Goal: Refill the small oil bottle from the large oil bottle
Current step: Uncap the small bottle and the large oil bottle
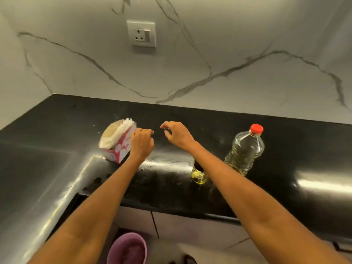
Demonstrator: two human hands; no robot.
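The large clear oil bottle (pixel 244 151) with a red cap stands on the black counter (pixel 285 141) at the right, holding pale yellow oil. The small glass oil bottle (pixel 198 175) stands left of it; my right forearm hides its top. My left hand (pixel 142 142) hovers beside the tissue box with its fingers curled and nothing in it. My right hand (pixel 177 135) hangs above the counter's middle, its fingers loosely bent and holding nothing. Both hands are apart from the bottles.
A pink and white tissue box (pixel 119 144) with white tissues stands at the left on the counter. A wall socket (pixel 141 34) sits on the marble backsplash. A purple bucket (pixel 127 248) stands on the floor below the counter's front edge.
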